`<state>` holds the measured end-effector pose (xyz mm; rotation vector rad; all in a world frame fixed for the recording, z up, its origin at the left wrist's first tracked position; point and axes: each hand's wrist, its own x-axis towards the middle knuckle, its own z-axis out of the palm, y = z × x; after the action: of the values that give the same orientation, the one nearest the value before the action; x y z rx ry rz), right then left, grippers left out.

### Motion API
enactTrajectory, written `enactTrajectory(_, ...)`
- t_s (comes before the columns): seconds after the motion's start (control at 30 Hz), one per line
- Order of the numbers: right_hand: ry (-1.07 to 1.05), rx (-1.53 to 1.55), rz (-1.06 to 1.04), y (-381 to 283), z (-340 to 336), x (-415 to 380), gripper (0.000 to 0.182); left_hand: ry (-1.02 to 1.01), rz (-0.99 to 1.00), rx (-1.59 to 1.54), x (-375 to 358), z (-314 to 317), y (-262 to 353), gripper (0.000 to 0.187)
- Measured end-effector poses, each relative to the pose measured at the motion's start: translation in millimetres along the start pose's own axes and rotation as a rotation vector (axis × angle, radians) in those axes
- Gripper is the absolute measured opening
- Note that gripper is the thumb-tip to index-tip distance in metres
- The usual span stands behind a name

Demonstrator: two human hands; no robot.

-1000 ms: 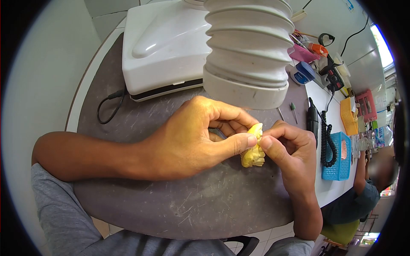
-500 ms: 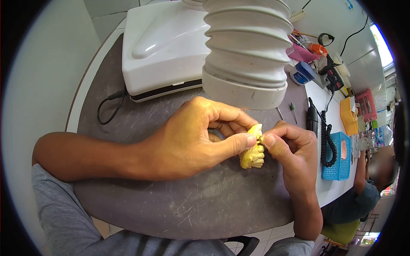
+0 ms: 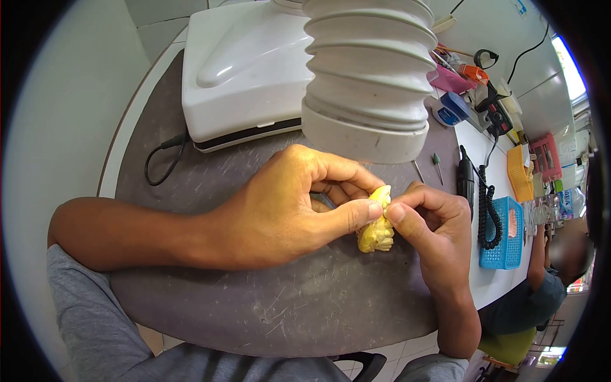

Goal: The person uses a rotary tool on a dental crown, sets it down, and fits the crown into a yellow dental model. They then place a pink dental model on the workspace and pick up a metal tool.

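Note:
A yellow dental cast with moulded teeth (image 3: 375, 237) is held just above the grey tabletop, below the hose mouth. My left hand (image 3: 289, 210) grips it from the left, thumb on the near face and fingers behind. My right hand (image 3: 433, 223) is closed in a pinch, thumb and forefinger touching the cast's right side at the upper teeth. Whether a small piece sits between those fingertips is hidden.
A ribbed white hose (image 3: 369, 83) hangs over the hands, beside a white machine housing (image 3: 248, 76). On the right are a burr with a green tip (image 3: 436, 160), a black handpiece (image 3: 465, 175) with coiled cord, and a blue basket (image 3: 501, 245). Another person (image 3: 531, 299) sits far right.
My right thumb and forefinger have shifted slightly left and closer against the cast, and the cast has turned a little. My left hand keeps its hold.

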<state>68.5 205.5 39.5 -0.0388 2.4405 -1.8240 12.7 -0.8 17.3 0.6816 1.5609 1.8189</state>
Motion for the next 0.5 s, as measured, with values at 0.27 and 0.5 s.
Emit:
enactTrajectory(0.27, 0.011, 0.049, 0.035, -4.4, -1.5, 0.6, 0.016, -0.012, 0.01, 0.01, -0.1, -0.8, 1.5, 0.032)
enactTrajectory(0.5, 0.002, 0.07, 0.014, -1.3, -4.3, -0.1, 0.016, -0.008, 0.001, 0.016, -0.1, -0.9, 0.6, 0.032)
